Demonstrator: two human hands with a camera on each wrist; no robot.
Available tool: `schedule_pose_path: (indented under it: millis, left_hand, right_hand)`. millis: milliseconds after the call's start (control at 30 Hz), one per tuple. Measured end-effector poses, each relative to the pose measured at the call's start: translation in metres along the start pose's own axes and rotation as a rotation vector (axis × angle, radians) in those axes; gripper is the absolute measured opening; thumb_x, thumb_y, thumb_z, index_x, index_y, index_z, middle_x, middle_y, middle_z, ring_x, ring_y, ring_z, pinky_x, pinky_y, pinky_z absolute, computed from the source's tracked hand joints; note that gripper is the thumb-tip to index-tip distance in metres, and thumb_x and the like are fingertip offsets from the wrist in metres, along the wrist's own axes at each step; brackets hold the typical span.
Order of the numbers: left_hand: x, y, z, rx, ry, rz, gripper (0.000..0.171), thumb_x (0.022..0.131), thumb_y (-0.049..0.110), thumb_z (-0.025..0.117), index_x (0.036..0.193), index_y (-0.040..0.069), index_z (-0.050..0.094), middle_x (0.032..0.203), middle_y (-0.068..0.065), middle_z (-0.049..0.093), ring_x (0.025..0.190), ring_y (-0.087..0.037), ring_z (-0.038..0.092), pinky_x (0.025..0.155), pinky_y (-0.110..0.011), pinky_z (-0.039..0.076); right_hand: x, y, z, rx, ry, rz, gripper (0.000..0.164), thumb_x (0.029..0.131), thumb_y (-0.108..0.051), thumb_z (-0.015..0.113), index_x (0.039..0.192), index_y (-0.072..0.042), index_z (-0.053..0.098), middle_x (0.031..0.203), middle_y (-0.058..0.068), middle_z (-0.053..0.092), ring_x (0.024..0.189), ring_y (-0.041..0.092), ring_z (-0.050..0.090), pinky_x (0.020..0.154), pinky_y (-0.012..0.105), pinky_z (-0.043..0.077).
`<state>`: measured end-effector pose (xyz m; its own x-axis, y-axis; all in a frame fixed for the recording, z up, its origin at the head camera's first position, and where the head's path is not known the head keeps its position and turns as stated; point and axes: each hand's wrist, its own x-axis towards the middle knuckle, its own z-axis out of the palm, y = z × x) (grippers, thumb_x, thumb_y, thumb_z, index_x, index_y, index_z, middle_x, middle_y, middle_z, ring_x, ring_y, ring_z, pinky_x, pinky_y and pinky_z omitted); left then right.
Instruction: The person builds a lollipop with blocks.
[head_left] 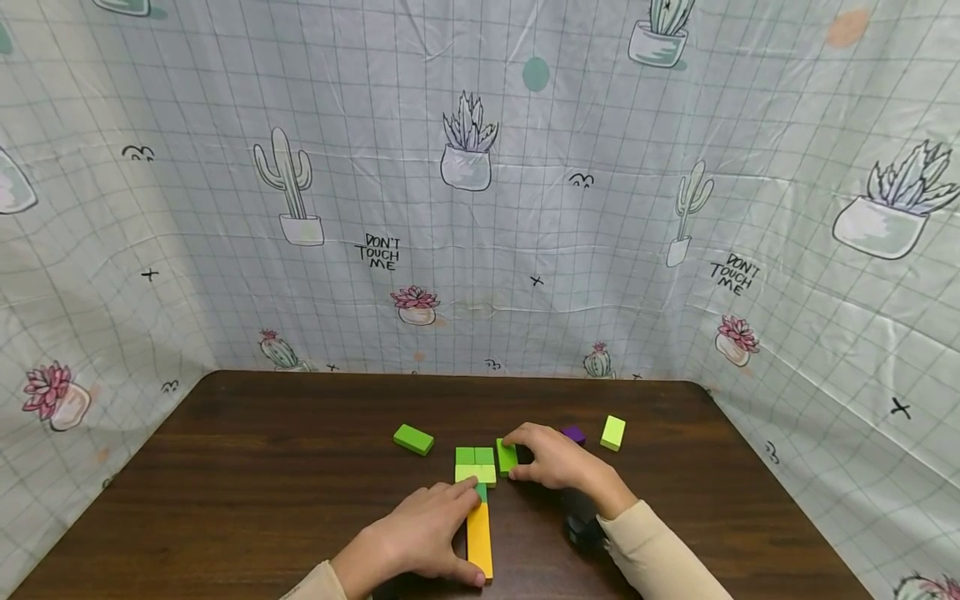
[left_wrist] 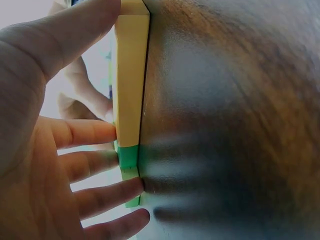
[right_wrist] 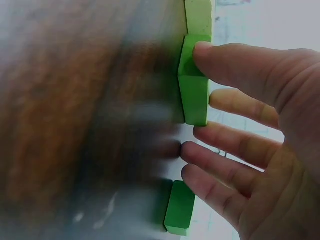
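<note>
A long yellow block [head_left: 479,542] lies on the table, with a small teal block [head_left: 482,492] at its far end. My left hand [head_left: 427,529] rests along this row, thumb at the yellow block's near end and fairly straight fingers against its side. Beyond the row lie lime blocks [head_left: 475,474] and two green blocks [head_left: 475,455] in contact. To their right, my right hand [head_left: 553,457] pinches a bright green block [head_left: 506,457] between thumb and forefinger; the right wrist view shows the thumb on its end [right_wrist: 194,57].
A separate green block [head_left: 413,439] lies at the back left. Behind my right hand are a purple block [head_left: 573,434] and a lime block [head_left: 612,432]. The dark wooden table [head_left: 225,500] has a patterned cloth [head_left: 480,225] hanging behind it and at its sides.
</note>
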<state>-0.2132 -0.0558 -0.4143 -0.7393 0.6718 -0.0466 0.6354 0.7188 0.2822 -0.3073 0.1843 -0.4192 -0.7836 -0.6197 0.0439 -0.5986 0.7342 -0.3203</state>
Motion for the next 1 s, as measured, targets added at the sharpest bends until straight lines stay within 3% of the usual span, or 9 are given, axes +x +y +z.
schedule_pose_path:
  millis: [1000]
  left_hand:
    - [-0.001,0.0,0.0,-0.01,0.025,0.002,0.065,0.08,0.064,0.063,0.126,0.02,0.054,0.145,-0.005,0.043,0.12,-0.024,0.05,0.093,-0.042,0.044]
  right_hand:
    - [0.012,0.001,0.002,0.008,0.01,0.01,0.044,0.086,-0.028,0.072,0.124,-0.008,0.062,0.124,0.007,0.059,0.115,0.024,0.055,0.094,0.042,0.045]
